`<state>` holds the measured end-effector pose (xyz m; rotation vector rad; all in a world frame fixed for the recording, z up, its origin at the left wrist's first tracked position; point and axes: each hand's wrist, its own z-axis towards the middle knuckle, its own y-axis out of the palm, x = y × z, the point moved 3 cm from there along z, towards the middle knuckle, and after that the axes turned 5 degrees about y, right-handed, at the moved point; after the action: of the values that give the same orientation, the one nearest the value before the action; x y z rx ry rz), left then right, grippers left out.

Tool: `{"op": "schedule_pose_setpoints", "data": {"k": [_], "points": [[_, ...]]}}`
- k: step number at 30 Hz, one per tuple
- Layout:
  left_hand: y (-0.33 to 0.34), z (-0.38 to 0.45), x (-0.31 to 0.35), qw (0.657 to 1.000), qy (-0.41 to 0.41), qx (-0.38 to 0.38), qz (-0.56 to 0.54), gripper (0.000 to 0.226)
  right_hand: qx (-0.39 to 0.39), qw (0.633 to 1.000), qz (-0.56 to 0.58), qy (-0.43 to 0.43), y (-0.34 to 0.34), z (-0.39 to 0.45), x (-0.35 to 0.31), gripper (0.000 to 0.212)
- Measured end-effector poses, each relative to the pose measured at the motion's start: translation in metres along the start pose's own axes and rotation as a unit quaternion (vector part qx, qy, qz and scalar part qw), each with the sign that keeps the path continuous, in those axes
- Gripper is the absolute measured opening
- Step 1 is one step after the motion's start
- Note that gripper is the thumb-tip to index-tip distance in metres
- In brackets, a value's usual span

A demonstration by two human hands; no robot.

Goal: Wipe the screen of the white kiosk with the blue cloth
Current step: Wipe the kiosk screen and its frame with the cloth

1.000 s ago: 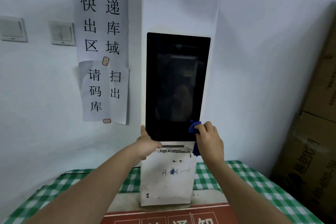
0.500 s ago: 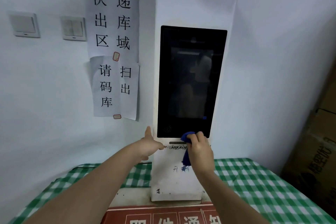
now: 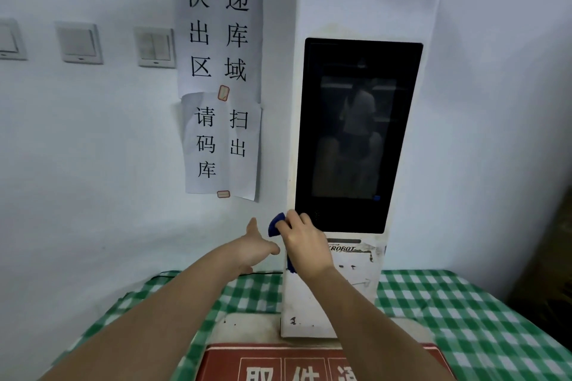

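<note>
The tall white kiosk (image 3: 368, 0) stands upright on the table against the wall, with a dark black screen (image 3: 356, 136) on its front. My right hand (image 3: 305, 243) grips the blue cloth (image 3: 276, 224) at the screen's lower left corner, over the kiosk's left edge; a bit of cloth also hangs below the palm. My left hand (image 3: 255, 246) is just left of the kiosk with thumb up and fingers stretched toward its side, partly hidden behind my right hand.
A green checked tablecloth (image 3: 458, 315) covers the table. A red sign (image 3: 278, 363) lies in front of the kiosk base. Paper notices (image 3: 219, 31) and wall switches (image 3: 80, 42) hang on the wall to the left. A brown box edge (image 3: 557, 226) shows at far right.
My right hand has slid the cloth leftward along the screen's bottom edge, from the lower right to the lower left corner. My left hand has stayed by the kiosk's left side. The view shifted left.
</note>
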<state>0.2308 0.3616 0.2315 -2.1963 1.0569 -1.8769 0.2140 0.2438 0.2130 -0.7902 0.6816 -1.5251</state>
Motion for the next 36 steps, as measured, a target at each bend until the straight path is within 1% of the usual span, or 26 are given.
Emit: {"op": "schedule_pose_setpoints", "data": {"k": [3, 7, 8, 12, 15, 17, 23, 26, 29, 32, 36], "points": [[0.005, -0.002, 0.005, 1.000, 0.006, -0.001, -0.005, 0.089, -0.003, 1.000, -0.027, -0.015, -0.005, -0.008, 0.018, 0.068], [0.015, -0.003, 0.013, 1.000, 0.018, -0.015, -0.007, 0.088, 0.001, 0.999, -0.022, 0.049, -0.009, -0.023, 0.060, 0.074], [0.019, -0.002, 0.016, 1.000, 0.020, -0.018, -0.007, 0.088, 0.010, 0.997, -0.016, 0.070, -0.012, -0.027, 0.072, 0.071], [0.030, -0.003, 0.024, 0.999, 0.024, -0.023, -0.010, 0.087, 0.063, 0.987, 0.015, 0.148, -0.022, -0.041, 0.118, 0.047], [0.036, -0.003, 0.028, 0.999, 0.026, -0.029, -0.013, 0.087, 0.122, 0.956, 0.062, 0.260, -0.031, -0.052, 0.146, 0.029], [0.038, -0.003, 0.028, 0.999, 0.025, -0.029, -0.012, 0.088, 0.152, 0.935, 0.097, 0.305, -0.035, -0.054, 0.154, 0.018], [0.034, -0.004, 0.026, 0.999, 0.024, -0.025, -0.008, 0.085, 0.163, 0.931, 0.133, 0.299, -0.031, -0.036, 0.128, 0.013], [0.029, -0.004, 0.023, 0.999, 0.020, -0.022, -0.015, 0.085, 0.172, 0.936, 0.138, 0.274, -0.025, -0.027, 0.108, 0.012], [0.021, -0.003, 0.018, 1.000, 0.016, -0.014, -0.012, 0.085, 0.186, 0.946, 0.122, 0.235, -0.023, -0.019, 0.090, 0.017], [0.017, -0.003, 0.016, 1.000, 0.016, -0.004, -0.011, 0.084, 0.164, 0.965, 0.102, 0.180, -0.023, -0.007, 0.067, 0.025], [0.011, -0.004, 0.014, 1.000, 0.014, 0.003, -0.015, 0.085, 0.107, 0.985, 0.065, 0.116, -0.024, 0.011, 0.033, 0.041]]}}
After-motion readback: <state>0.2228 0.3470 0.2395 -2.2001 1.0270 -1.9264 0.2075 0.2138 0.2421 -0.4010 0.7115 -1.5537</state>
